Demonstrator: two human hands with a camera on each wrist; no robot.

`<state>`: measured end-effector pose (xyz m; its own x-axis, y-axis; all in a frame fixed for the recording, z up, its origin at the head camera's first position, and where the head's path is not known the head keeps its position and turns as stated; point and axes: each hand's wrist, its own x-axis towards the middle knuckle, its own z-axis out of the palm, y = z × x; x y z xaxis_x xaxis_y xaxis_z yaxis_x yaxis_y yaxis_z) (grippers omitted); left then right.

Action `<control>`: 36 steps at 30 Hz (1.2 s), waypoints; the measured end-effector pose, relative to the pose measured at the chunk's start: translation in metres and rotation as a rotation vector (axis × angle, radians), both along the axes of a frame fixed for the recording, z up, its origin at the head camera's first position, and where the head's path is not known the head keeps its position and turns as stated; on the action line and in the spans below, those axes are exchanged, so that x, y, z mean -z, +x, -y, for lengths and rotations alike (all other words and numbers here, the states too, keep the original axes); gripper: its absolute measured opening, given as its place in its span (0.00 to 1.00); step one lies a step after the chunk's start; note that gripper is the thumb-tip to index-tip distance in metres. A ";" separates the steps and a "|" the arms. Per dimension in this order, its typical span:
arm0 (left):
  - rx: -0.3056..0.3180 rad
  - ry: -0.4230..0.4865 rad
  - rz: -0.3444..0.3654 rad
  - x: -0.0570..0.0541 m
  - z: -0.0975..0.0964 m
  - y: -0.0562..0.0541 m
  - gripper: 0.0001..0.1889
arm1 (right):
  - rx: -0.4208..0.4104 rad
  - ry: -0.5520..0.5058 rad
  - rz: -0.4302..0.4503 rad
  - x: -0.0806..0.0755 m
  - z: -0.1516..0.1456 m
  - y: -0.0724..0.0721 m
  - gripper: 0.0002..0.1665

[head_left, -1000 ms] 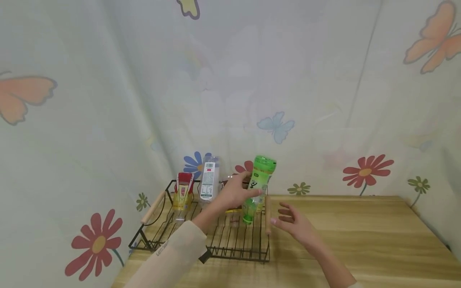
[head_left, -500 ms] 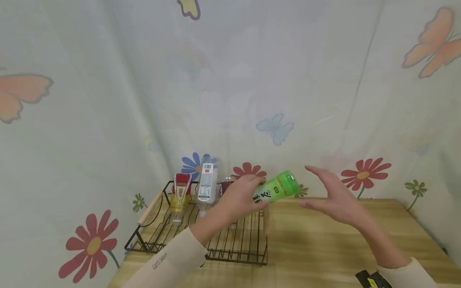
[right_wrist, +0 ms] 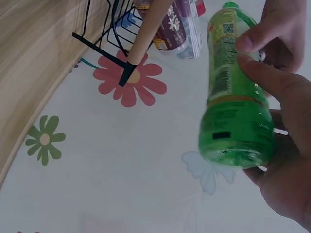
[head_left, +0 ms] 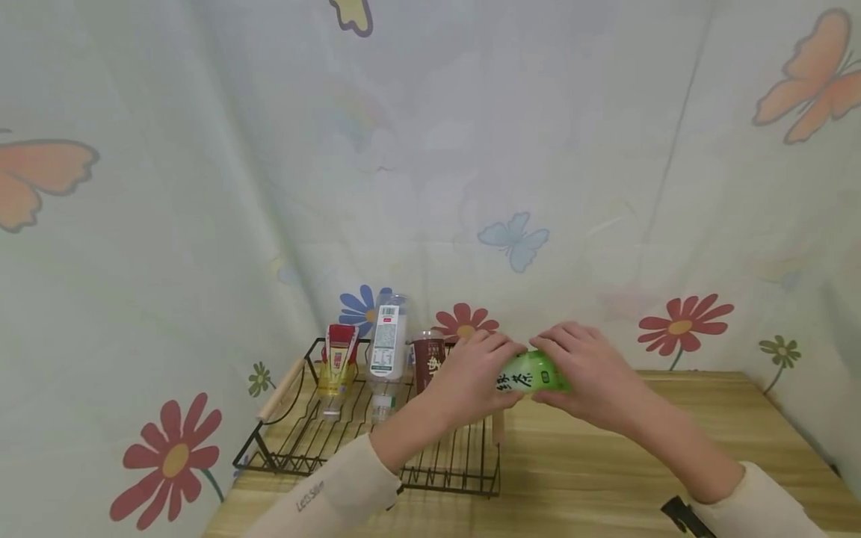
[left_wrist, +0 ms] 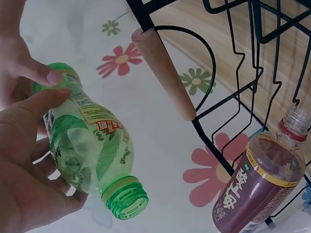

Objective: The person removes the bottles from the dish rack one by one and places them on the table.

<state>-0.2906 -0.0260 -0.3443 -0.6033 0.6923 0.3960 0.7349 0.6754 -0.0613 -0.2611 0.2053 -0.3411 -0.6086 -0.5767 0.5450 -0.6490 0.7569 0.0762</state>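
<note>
Both hands hold a green tea bottle point(head_left: 536, 372) in the air, above the right end of a black wire rack point(head_left: 451, 490). My left hand point(head_left: 471, 377) grips it toward its neck, and my right hand point(head_left: 592, 373) grips its base end. It lies nearly sideways in the head view, where the fingers cover both ends. The left wrist view shows the bottle's point(left_wrist: 90, 141) threaded green neck pointing away from the right hand. In the right wrist view the bottle's point(right_wrist: 235, 97) green base faces the camera, with the right thumb and fingers around its side.
Leaning neck-down in the rack are a yellow bottle with a red top point(head_left: 338, 366), a clear white-labelled bottle point(head_left: 386, 340) and a dark red-labelled bottle point(head_left: 428, 359). Wooden handles point(head_left: 282, 392) flank the rack. A wooden tabletop point(head_left: 639, 448) extends right; a patterned curtain point(head_left: 605, 187) hangs behind.
My left hand has lifted the green tea bottle from the rack's right end, moving it rightward and tipping it sideways. My right hand rose, opened wide, then closed around its base.
</note>
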 end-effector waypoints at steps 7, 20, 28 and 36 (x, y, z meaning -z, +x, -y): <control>0.030 0.016 0.004 0.003 0.005 -0.005 0.37 | -0.037 0.002 0.002 0.004 0.000 -0.004 0.41; 0.028 0.007 -0.003 0.011 0.006 -0.013 0.34 | -0.005 0.043 0.013 0.007 -0.006 -0.006 0.39; 0.016 -0.021 -0.046 0.012 -0.002 -0.008 0.34 | 0.055 0.077 -0.009 0.011 0.000 0.000 0.43; -0.016 -0.053 -0.039 0.009 -0.005 -0.005 0.41 | 0.059 0.103 -0.028 0.011 -0.009 -0.001 0.42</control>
